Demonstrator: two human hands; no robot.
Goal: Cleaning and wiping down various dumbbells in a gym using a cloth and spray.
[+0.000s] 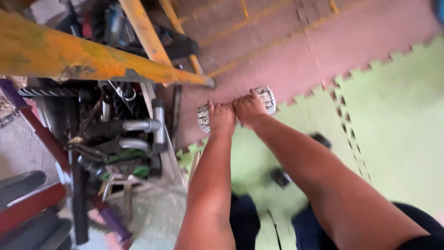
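Mid-pull: left hand [221, 118] and right hand [249, 107], both closed on a white patterned band [267, 98] stretched between them, extended toward 12 o'clock over the foam floor mat [397, 120]; next move likely needs even tension.

Both hands grip a white bar speckled and scuffed with black: the left hand [221, 118] holds one end, the right hand [249, 107] the other end of the bar [267, 98]. Under the bar, the floor mat [286, 51] is dull reddish brown, crossed by thin yellow lines. Beside that, below and to the right of the bar, lies a pale green mat [397, 120] with a toothed puzzle edge. Left of the bar, a frame [69, 58] is orange-yellow, worn with rust-brown patches. Beneath the frame, a heap of handles [134, 127] shows black grips and silver metal, with some bright green. Farther left, a purple rod [14, 95] shows.
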